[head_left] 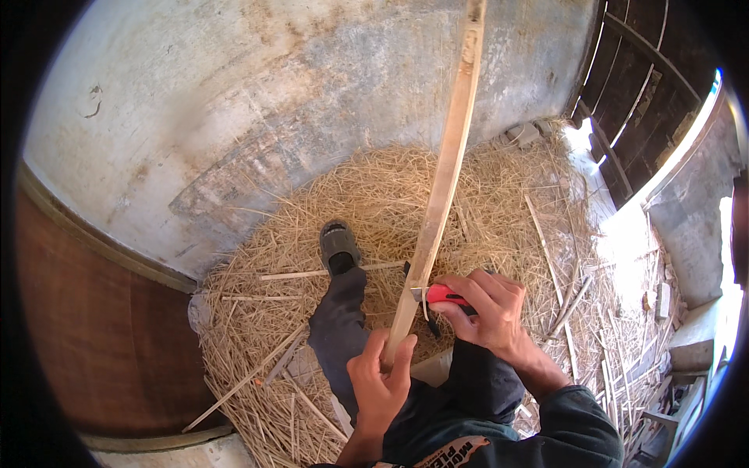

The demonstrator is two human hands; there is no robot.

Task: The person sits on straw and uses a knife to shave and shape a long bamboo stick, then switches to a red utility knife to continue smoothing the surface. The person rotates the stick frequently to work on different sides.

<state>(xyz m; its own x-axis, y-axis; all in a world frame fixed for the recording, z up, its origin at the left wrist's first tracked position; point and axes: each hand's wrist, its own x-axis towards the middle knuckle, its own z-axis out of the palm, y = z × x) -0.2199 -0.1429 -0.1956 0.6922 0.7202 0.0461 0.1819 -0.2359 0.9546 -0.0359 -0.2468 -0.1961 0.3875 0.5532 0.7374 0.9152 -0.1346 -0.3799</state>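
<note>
My left hand [380,382]: fingers closed round the lower end of a long wooden slat [445,175], which rises tilted toward the wall [234,101]. Right hand [488,308]: fingers gripping a red-handled knife [438,294], blade against the slat's edge. Straw [374,187] covers the floor under my shoe [338,243], offcuts scattered

A long pale wooden slat [445,179], matt and raw. A knife [441,294] with a glossy red plastic handle. Dry rough straw [374,195] covers the floor; the wall [234,93] is worn, stained plaster.
</note>
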